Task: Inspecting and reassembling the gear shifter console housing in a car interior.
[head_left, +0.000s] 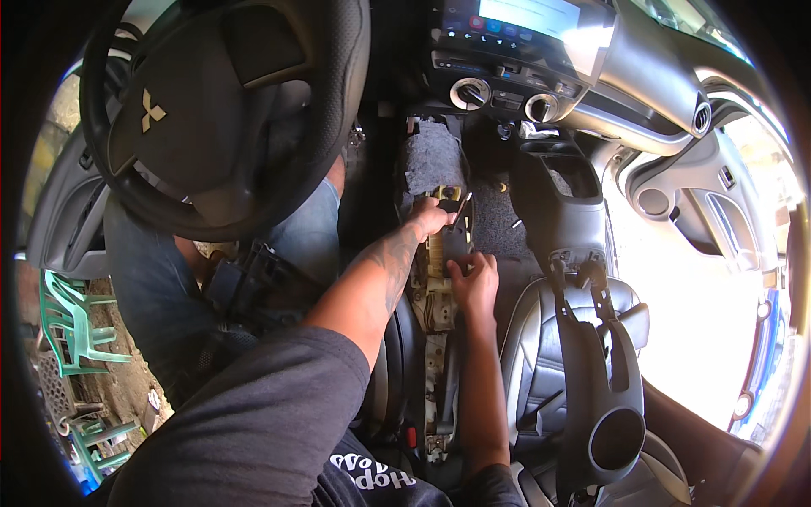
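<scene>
Inside a car, a stripped centre tunnel (437, 317) runs between the front seats, with beige brackets along it. My left hand (431, 216) reaches over its front part, fingers closed beside a thin rod (462, 208) that slants up to the right. Whether the hand grips that rod or a part under it is hard to see. Nearer to me, my right hand (476, 283) curls at the tunnel's right side, by the beige bracket (437, 256); its fingertips are partly hidden. Grey padding (432, 156) covers the tunnel ahead of my left hand.
A removed centre console (553, 207) leans over the passenger seat (534, 351). The steering wheel (353, 93) fills the upper left. Ahead is the dashboard with a screen (528, 21) and knobs. Both doors stand open; green plastic chairs (80, 325) are outside on the left.
</scene>
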`<state>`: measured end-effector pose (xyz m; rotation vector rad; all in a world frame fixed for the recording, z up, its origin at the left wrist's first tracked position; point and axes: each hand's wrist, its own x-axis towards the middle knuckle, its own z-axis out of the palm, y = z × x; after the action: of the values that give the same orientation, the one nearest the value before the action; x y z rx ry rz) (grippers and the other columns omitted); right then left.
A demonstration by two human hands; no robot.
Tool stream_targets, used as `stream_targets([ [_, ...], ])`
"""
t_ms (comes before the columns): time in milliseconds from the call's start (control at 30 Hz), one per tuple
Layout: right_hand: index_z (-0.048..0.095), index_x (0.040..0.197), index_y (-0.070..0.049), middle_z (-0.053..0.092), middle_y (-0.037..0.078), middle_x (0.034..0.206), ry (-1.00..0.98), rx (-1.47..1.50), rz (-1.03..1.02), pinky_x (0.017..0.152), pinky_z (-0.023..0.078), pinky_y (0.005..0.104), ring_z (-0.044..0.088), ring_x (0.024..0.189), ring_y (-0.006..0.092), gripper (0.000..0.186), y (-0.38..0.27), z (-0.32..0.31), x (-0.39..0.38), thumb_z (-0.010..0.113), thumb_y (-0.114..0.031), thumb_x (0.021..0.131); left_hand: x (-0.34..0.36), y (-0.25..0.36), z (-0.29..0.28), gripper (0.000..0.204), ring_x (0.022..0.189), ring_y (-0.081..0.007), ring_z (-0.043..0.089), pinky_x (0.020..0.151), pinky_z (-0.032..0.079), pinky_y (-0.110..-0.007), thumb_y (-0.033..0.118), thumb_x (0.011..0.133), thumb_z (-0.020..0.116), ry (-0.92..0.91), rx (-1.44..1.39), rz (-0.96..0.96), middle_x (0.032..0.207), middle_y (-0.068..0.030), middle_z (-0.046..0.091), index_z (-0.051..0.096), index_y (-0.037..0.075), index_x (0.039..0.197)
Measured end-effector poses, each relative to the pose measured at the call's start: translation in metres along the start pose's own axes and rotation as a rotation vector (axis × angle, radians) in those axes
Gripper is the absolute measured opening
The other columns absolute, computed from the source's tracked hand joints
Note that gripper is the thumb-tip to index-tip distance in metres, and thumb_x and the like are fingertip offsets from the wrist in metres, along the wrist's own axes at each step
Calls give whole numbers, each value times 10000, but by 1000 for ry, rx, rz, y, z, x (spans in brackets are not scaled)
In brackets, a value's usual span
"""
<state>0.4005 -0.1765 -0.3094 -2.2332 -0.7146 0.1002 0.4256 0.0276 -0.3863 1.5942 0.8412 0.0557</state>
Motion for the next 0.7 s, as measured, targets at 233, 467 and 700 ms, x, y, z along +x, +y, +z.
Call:
stream_targets([
  [233,650,897,-12,603,203,929,111,0,-8,764,501,453,609,834,383,309,-10,3,-10,818,-222,745,3,-9,6,416,961,-175,632,852,501,-317,166,805,742,34,-145,39,1039,-93,691,662,27,1188],
  [467,607,1193,45,660,137,1118,102,702,-33,912,479,308,620,1028,178,346,-44,-29,62,584,-240,997,-3,-4,2,438,994,-157,624,878,496,-304,177,805,725,-163,-393,-117,1106,-58,688,673,51,1222],
  [700,653,902,17,652,53,812,-329,872,-29,734,464,270,581,768,118,496,-55,-7,113,438,-405,1050,-12,1,-6,462,1071,-168,577,945,450,-343,266,827,660,-179,-242,21,1156,-66,642,637,68,1243],
])
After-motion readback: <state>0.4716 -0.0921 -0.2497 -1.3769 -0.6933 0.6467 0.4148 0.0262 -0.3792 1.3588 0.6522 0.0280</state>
